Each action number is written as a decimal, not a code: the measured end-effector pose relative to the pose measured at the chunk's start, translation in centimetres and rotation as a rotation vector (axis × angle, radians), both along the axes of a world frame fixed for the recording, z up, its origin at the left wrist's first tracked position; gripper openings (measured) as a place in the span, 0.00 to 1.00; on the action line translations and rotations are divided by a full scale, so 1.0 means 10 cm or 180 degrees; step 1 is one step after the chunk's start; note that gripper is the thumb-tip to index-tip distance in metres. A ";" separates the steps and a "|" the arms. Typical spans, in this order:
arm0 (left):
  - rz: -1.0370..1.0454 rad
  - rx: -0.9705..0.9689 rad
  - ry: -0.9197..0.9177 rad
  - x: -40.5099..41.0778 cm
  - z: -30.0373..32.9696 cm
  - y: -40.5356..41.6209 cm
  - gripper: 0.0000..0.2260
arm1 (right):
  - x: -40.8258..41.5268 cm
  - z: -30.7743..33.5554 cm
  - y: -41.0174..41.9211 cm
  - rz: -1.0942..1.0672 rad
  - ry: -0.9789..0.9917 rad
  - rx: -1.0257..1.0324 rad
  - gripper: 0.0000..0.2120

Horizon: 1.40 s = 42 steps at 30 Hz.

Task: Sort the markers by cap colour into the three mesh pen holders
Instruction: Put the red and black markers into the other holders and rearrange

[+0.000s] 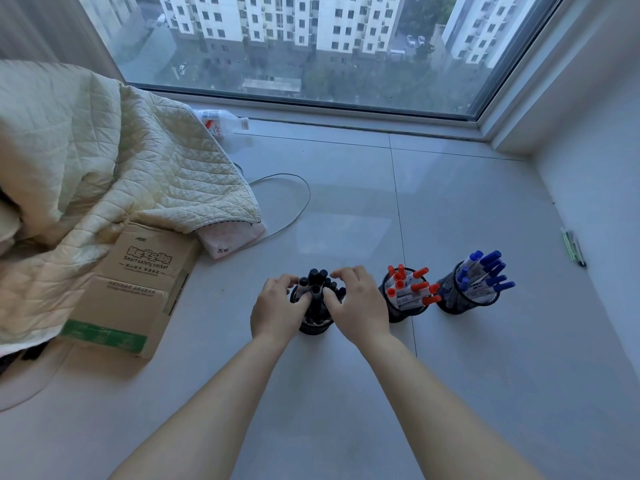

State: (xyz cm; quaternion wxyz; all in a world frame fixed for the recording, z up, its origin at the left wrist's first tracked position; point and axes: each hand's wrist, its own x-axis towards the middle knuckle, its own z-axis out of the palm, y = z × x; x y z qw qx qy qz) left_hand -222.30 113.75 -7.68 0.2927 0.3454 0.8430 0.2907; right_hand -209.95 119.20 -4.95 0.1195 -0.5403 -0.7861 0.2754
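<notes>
Black-capped markers (317,282) stood bunched in the leftmost mesh pen holder (313,326), long axes near upright, caps up and fanning slightly outward toward the window (311,46). Both hands flanked this bundle: the left hand (277,308) curled its fingers around the left side of the markers and the holder's rim, and the right hand (358,303) curled round the right side, thumb pressed against the barrels and fingertips arched over the caps. Immediately right of that hand stood the middle holder (403,311), its red-capped markers (410,285) leaning rightward with white barrels showing printed labels. Just beside it, apart from it, the right holder (465,299) carried blue-capped markers (485,271) tilted up and to the right. All three holders were dark wire mesh cylinders set in a row on the pale grey tiled sill (346,209). A cardboard box (135,289) printed "Smart safety socket" lay to the left, partly under a cream quilted blanket (104,150); a thin grey cable (294,202) looped from beneath the blanket, well behind the holders. A plastic bottle (225,126) lay near the glass, and green-tinted pens (573,247) rested by the right wall, well apart from the row
</notes>
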 end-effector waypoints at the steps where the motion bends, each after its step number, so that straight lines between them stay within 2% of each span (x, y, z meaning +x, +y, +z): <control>1: -0.0019 -0.0010 0.0073 0.00 0.00 0.01 0.08 | -0.02 0.00 0.00 0.0026 -0.0019 0.0065 0.14; 7: -0.0203 -0.0204 0.0333 -0.06 0.00 -0.02 0.06 | -0.11 -0.09 -0.07 0.0279 -0.0583 -0.0111 0.14; 14: -0.0553 -0.0374 0.0431 -0.13 0.03 -0.18 0.07 | -0.16 -0.16 -0.21 0.0261 -0.0615 -0.0119 0.11; 19: -0.0582 -0.0389 0.0450 -0.17 0.09 -0.30 0.08 | -0.16 -0.15 -0.27 0.0421 -0.0570 0.0249 0.11; 23: -0.0424 -0.0075 0.0384 -0.16 0.18 -0.41 0.08 | -0.14 -0.05 -0.33 0.0227 0.0152 0.0429 0.08; 28: -0.0031 0.0554 0.0104 -0.23 0.43 -0.51 0.08 | -0.07 0.19 -0.33 -0.0643 0.1349 -0.0031 0.04; 31: 0.0381 0.0830 -0.0094 -0.32 0.59 -0.58 0.09 | 0.02 0.34 -0.29 -0.1123 0.2030 -0.0565 0.05; 37: 0.1339 0.1111 -0.0284 -0.37 0.81 -0.80 0.12 | 0.23 0.52 -0.23 -0.1815 0.2633 -0.1135 0.02; 39: 0.1693 0.1209 -0.0643 -0.35 0.84 -0.84 0.10 | 0.29 0.53 -0.21 -0.2058 0.2885 -0.1647 0.03; 42: 0.2285 0.1322 -0.1679 -0.30 0.85 -0.91 0.08 | 0.35 0.49 -0.23 -0.2169 0.3202 -0.2643 0.08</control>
